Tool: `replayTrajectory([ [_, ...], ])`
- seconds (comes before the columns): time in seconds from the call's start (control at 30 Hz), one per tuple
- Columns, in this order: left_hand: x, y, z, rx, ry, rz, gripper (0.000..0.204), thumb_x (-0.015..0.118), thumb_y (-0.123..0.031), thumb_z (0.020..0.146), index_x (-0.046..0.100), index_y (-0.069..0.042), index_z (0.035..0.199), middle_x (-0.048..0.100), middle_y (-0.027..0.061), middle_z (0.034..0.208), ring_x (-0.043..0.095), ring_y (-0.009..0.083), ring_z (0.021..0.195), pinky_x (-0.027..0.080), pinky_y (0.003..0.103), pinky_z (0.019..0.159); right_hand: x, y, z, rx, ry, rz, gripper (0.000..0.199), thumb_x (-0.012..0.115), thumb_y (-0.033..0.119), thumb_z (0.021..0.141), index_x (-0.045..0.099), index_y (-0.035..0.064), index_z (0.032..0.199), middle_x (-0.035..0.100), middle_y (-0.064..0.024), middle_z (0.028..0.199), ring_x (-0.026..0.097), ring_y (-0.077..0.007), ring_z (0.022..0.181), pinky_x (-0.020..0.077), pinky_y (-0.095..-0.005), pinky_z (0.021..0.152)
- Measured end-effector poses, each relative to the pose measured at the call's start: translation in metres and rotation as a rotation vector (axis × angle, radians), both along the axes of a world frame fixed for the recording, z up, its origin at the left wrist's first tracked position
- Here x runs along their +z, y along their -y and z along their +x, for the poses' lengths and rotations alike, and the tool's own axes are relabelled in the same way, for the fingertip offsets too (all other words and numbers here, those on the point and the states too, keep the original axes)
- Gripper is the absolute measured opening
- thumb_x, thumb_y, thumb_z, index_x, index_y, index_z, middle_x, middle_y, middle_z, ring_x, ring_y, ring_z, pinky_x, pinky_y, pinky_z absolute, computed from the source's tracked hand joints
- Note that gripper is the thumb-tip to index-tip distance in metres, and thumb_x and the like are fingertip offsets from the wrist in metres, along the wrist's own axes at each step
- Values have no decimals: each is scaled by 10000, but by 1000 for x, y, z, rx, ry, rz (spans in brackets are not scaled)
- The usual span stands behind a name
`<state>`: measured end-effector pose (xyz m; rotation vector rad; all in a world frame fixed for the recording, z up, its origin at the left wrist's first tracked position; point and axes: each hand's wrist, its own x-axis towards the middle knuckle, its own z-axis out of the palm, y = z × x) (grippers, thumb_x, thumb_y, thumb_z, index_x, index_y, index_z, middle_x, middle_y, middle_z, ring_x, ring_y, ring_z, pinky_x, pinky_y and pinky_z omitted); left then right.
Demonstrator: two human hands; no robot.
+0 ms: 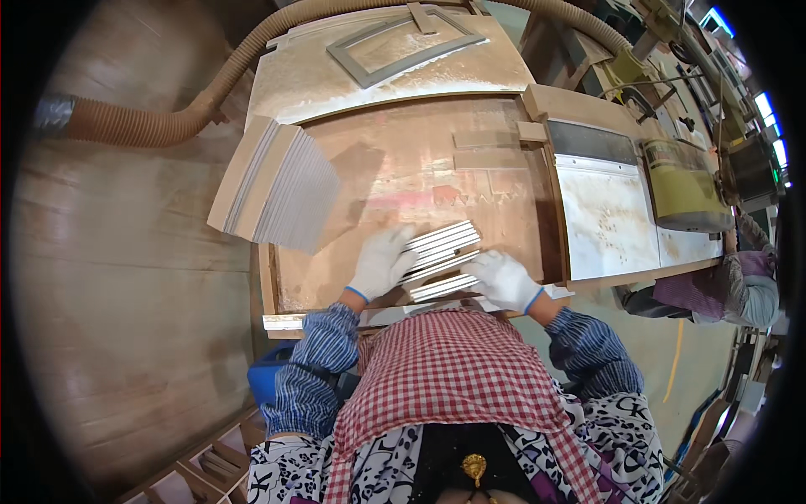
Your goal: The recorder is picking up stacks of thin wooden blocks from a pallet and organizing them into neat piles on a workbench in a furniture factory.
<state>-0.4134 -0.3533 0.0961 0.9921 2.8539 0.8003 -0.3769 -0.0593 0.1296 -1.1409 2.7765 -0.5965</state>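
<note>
Several narrow light strips [442, 242] with dark lines between them lie side by side on the wooden bench, close to its front edge. My left hand [382, 263], in a white glove, closes on their left ends. The white-gloved right hand [502, 280] has its fingers closed at the right ends of the nearer strips [445, 287], which sit slightly apart from the farther group. Fingertips of both hands are partly hidden against the strips.
A tall stack of boards [281, 189] stands on the bench's left. Flat wooden pieces [487, 160] lie at the back right. Farther off, a grey frame [357, 71] rests on a dusty panel [294, 88]. A ribbed hose [143, 122] curves behind. At right are a machine [684, 185] and another person [726, 290].
</note>
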Motion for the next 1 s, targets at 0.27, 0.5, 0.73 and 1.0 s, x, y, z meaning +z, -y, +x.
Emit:
replayTrajectory([
  [0.27, 81, -15, 46, 473, 361, 622, 571, 457, -155, 926, 292, 44, 1435, 385, 247, 1430, 388, 372, 1308, 300, 381, 1093, 55, 64, 4, -342, 699, -562, 364, 655, 204, 821, 593, 73, 1154, 614, -138, 1024, 626, -254, 905, 492, -328, 837],
  [0.5, 160, 28, 57, 546, 349, 669, 669, 544, -146, 884, 260, 21, 1466, 438, 170, 1382, 481, 213, 1194, 401, 288, 991, 93, 149, -13, -80, 528, -365, 352, 654, 341, 830, 617, 4, 925, 622, -182, 781, 616, -332, 771, 491, -402, 715],
  [0.73, 238, 132, 10, 745, -274, 519, 500, 588, -85, 881, 456, 42, 1346, 491, 195, 1359, 493, 285, 1245, 366, 348, 1051, 139, 218, -81, -190, 1088, -750, 349, 597, 324, 904, 621, -21, 859, 647, -105, 730, 630, -156, 596, 490, -268, 537],
  [1.0, 206, 208, -78, 552, 180, 180, 567, 499, -350, 937, 466, 60, 1327, 546, 218, 1308, 507, 270, 1232, 358, 311, 1045, 150, 274, -127, -292, 1226, -856, 410, 582, 293, 896, 623, -112, 939, 680, -179, 791, 684, -228, 639, 552, -323, 516],
])
